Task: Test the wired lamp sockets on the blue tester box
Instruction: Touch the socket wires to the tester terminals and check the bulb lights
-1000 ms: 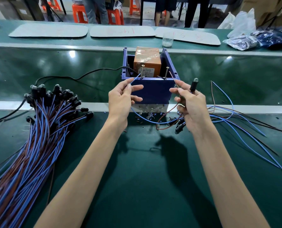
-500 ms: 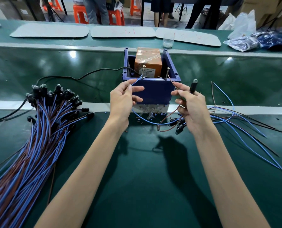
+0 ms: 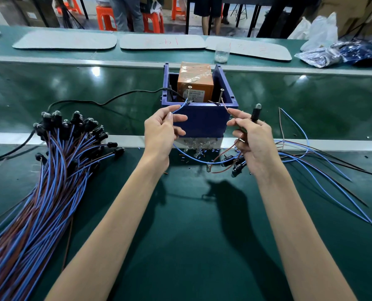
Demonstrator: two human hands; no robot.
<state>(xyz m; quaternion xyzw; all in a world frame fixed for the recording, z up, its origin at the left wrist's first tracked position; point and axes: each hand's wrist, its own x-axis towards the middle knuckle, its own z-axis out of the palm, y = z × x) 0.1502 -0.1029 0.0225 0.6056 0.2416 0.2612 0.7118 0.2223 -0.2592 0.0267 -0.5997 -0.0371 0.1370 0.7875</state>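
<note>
Noted left hand point(image 3: 161, 131) pinching thin blue wire point(image 3: 180, 107) between thumb and forefinger, other fingers loosely curled. Traced wire up to left metal screw post point(image 3: 188, 94) on near rim of open blue plastic tester box point(image 3: 204, 122); contact at post too small to confirm. Noted right hand point(image 3: 253, 146) pinching thin brown wire point(image 3: 225, 105) at fingertips, wire end reaching to right metal screw post point(image 3: 221, 96); contact likewise unclear. Same hand also gripping black lamp socket point(image 3: 255, 115), upright, small clear bulb on top.

Both hands raised just in front of box's near wall. Inside box: orange-brown block wrapped in clear tape point(image 3: 195, 81). Black power cord point(image 3: 107, 101) leading from box's left side, leftward across surface. Heap of small clear glass bulbs point(image 3: 199, 146) at foot of box.

Beneath right hand: several more black sockets point(image 3: 235, 166) over dark green tabletop point(image 3: 191, 224), with loose blue and brown leads point(image 3: 324, 170) fanned out to right. Far left: large bundle of blue and brown wired sockets point(image 3: 57, 153), socket ends farthest from camera.

Beyond box, on far side: clear plastic cup point(image 3: 221, 53), flat grey pads point(image 3: 65, 40), crumpled plastic bags point(image 3: 319, 55).
</note>
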